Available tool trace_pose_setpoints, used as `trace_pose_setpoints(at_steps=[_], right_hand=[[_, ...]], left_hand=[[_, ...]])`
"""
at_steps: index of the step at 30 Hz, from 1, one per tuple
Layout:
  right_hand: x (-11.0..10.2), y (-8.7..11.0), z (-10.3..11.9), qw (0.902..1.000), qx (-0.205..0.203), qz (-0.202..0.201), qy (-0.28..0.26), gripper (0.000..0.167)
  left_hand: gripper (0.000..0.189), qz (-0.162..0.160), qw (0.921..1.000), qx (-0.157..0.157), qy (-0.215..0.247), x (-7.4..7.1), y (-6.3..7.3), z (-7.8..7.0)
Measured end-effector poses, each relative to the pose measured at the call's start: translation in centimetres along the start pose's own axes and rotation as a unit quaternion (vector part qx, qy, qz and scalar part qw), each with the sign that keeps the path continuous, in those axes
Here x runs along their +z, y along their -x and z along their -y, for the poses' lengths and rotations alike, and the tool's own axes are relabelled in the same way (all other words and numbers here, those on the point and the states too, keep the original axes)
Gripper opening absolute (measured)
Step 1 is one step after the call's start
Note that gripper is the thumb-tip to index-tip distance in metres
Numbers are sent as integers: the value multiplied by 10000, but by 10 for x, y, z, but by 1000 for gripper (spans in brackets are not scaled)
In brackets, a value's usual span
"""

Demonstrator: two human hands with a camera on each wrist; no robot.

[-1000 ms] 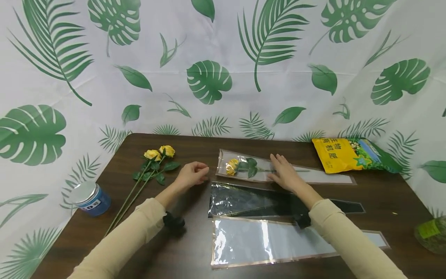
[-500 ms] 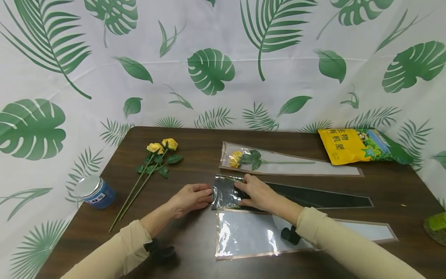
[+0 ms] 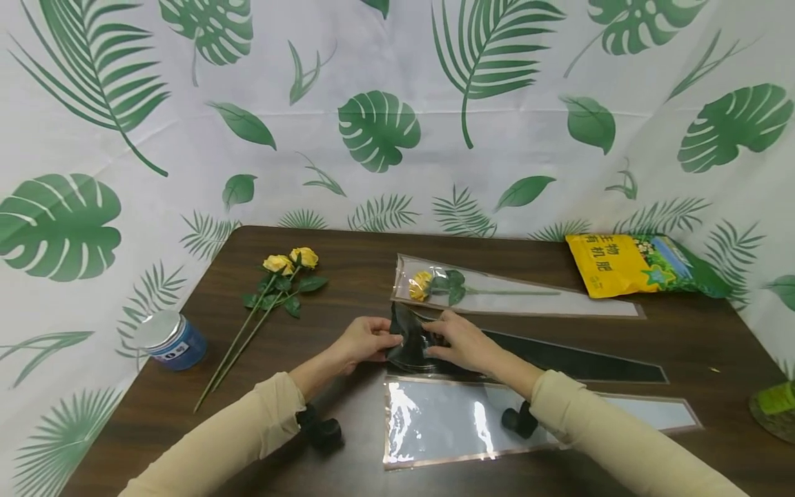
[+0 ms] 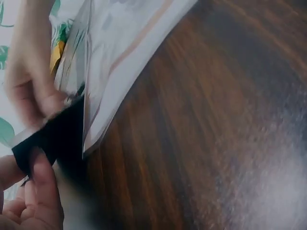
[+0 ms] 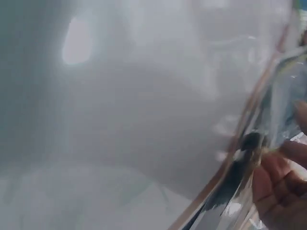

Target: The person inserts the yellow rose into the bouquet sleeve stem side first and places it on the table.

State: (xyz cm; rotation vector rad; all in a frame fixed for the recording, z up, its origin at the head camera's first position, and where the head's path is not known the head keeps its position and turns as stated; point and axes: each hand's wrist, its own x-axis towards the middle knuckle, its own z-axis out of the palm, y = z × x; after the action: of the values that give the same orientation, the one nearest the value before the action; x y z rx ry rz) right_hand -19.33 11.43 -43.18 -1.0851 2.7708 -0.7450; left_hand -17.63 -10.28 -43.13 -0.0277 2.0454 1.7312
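Note:
A black, tapered plastic flower sleeve (image 3: 577, 355) lies across the table, its wide left end lifted and buckled. My left hand (image 3: 362, 341) pinches the edge of that end between thumb and fingers, and the left wrist view shows the thumb on the dark film (image 4: 62, 132). On the sleeve's upper face, just right of there, my right hand (image 3: 466, 343) has thumb and curled fingers gathering the film. Behind it, a clear-and-white sleeve (image 3: 596, 304) holds a yellow rose (image 3: 420, 285). In front lies a flat white sleeve (image 3: 441, 421), partly under my right forearm.
Two yellow roses (image 3: 278, 264) with long stems lie on the left of the dark wooden table (image 3: 348, 269). A blue can (image 3: 174, 342) stands at the left edge. At the back right is a yellow fertilizer bag (image 3: 609, 266), and a jar (image 3: 776, 411) stands at the right edge.
Both hands have come from beside and on the rose-filled sleeve toward the black one. The left hand has taken hold of its wide end, which has risen and buckled since half a second ago.

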Motion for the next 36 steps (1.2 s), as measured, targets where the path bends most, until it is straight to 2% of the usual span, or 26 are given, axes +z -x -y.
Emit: trace_pose_setpoints(at_steps=[3, 6, 8, 12, 16, 20, 25, 29, 32, 36], right_hand=[[-1, -4, 2, 9927, 334, -517, -1037, 36], [2, -8, 7, 9795, 612, -951, -1670, 33], [4, -9, 10, 9742, 815, -1067, -1814, 34], [5, -11, 15, 9667, 1128, -1188, -1964, 36], [4, -10, 17, 9631, 1195, -1252, -2062, 32], [4, -8, 13, 9586, 1237, -1269, -2229, 26], [2, -4, 6, 9381, 1479, -1338, -2833, 27], [-1, -1, 3, 9287, 1410, -1342, -3156, 28], [-3, 1, 3, 9195, 1431, -1254, -3441, 29], [-5, 3, 3, 9034, 1618, -1182, -3792, 31]], left_hand=[[27, -17, 9998, 174, 27, 6, -2, 0], [30, 63, 9993, 343, 98, 12, -3, -2], [33, 139, 9987, 489, 12, 17, -3, -4], [36, 182, 9952, 848, -456, 24, -3, -7], [31, 212, 9924, 1041, -626, 28, -6, -8], [31, 171, 9959, 850, -269, 29, -8, -6], [38, -143, 9984, 300, 459, 23, -11, -1], [35, -275, 9978, -67, 605, 15, -14, 3], [30, -310, 9981, -125, 513, 10, -18, 4], [27, -320, 9982, -26, 506, 4, -22, 3]])
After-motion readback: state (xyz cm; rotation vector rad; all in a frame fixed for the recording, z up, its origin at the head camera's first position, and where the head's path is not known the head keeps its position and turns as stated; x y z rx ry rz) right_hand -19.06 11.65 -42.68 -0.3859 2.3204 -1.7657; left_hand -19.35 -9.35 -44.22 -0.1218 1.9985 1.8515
